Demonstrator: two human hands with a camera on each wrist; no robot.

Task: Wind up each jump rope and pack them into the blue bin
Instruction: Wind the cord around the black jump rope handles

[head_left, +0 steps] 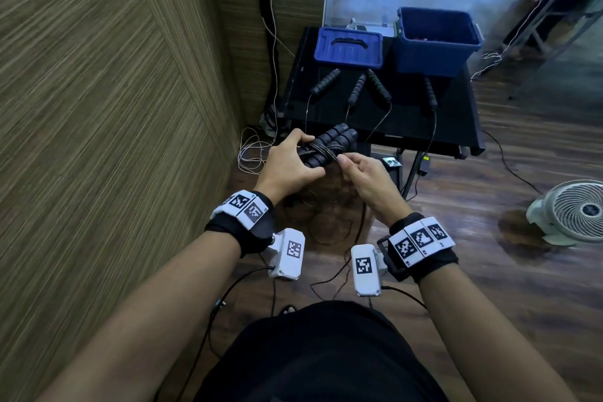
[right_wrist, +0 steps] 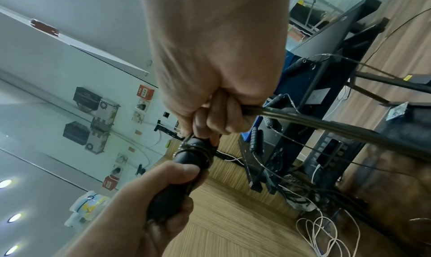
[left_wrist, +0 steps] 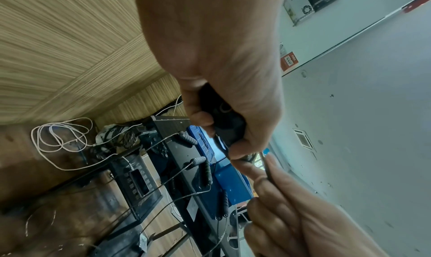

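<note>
My left hand (head_left: pixel 290 163) grips a jump rope's two black ribbed handles (head_left: pixel 329 145) held side by side in front of the table. Thin cable is wound round their middle. My right hand (head_left: pixel 362 173) pinches the cable (right_wrist: pixel 326 124) just right of the handles, and the rest hangs in loose loops (head_left: pixel 326 222) below. The right wrist view shows the wound turns (right_wrist: pixel 196 150) on the handles above my left thumb. The blue bin (head_left: pixel 437 42) stands open at the back right of the black table (head_left: pixel 456 127). Several more rope handles (head_left: pixel 357 90) lie in front of it.
The blue lid (head_left: pixel 347 47) lies left of the bin. Cables from the table's handles hang over its front edge. A wood-grain wall (head_left: pixel 98 108) closes the left side. A white cord coil (head_left: pixel 251 153) and a fan (head_left: pixel 574 209) sit on the floor.
</note>
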